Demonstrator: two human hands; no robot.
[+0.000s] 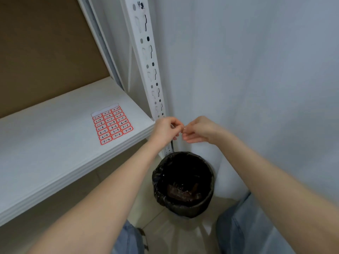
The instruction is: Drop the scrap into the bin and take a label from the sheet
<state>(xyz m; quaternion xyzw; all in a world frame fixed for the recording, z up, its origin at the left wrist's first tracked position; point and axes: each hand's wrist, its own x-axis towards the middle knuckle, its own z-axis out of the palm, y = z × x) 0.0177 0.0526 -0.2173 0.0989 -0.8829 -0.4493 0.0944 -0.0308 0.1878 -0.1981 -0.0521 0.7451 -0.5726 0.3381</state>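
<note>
My left hand (pixel 166 130) and my right hand (pixel 199 130) meet fingertip to fingertip in front of the white slotted shelf post (pixel 146 57), above a black bin (pixel 183 182). Both have curled fingers that pinch something tiny between them; it is too small to identify. A sheet of red-bordered labels (pixel 112 124) with handwritten numbers lies on the white shelf (pixel 55 143), left of my left hand.
The black bin, lined with a dark bag, stands on the floor in the corner and holds brown scraps. A white wall (pixel 256 79) fills the right side. Brown board backs the shelf. My blue-trousered legs (pixel 244 228) show at the bottom.
</note>
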